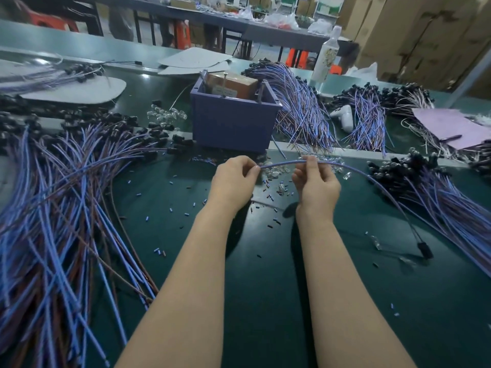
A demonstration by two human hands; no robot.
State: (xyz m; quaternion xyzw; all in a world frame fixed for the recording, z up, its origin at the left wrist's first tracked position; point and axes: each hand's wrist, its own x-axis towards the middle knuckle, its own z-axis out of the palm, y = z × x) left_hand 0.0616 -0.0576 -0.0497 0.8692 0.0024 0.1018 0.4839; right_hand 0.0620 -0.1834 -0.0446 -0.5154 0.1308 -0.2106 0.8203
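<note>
From the head camera, both bare forearms reach forward over the dark green table [279,288], the left hand [233,181] curled with thumb and fingertips pinching the free end of a blue cable [353,170], and the right hand [316,184] just beside it, fingers curled and pinching the same cable a little further along. The cable is thin and blue-violet, held above the table in an arch between the hands, then curving down to the right to a small black plug [425,250] lying on the table, near a pile of similar wires [446,200].
</note>
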